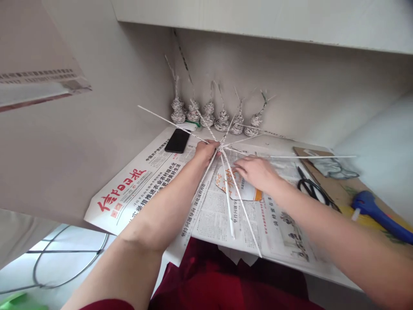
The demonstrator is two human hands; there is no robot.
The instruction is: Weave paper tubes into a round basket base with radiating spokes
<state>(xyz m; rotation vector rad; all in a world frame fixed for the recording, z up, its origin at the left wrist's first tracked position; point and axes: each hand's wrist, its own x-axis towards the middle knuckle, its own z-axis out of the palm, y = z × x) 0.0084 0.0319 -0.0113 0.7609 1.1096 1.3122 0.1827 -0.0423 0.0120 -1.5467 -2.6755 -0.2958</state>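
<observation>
Your left hand (207, 150) has its fingers pinched closed on the paper sticks (221, 147), right at the point where they cross. From that crossing the sticks fan out on every side like spokes, some reaching toward you past the front half of the newspaper (155, 181), others toward the back wall. The bundle sits over the middle of the worktop (277, 141).

Your right hand (256, 171) is just to the right of the crossing, its fingers bent and partly spread above the printed card (249, 192). One stick runs out to the right close past its knuckles; you cannot tell from this view whether those fingers grip or touch anything.

Behind the sticks, six woven gourds (222, 122) stand in a row near the back wall, with thin ends rising from their tops. The black phone (177, 141) lies on the paper to the left of your left hand. To the right of your right hand are the scissors (309, 181), and beyond them the blue glue gun (366, 204) and a clear plastic packet (332, 165) on the brown board (338, 187).
</observation>
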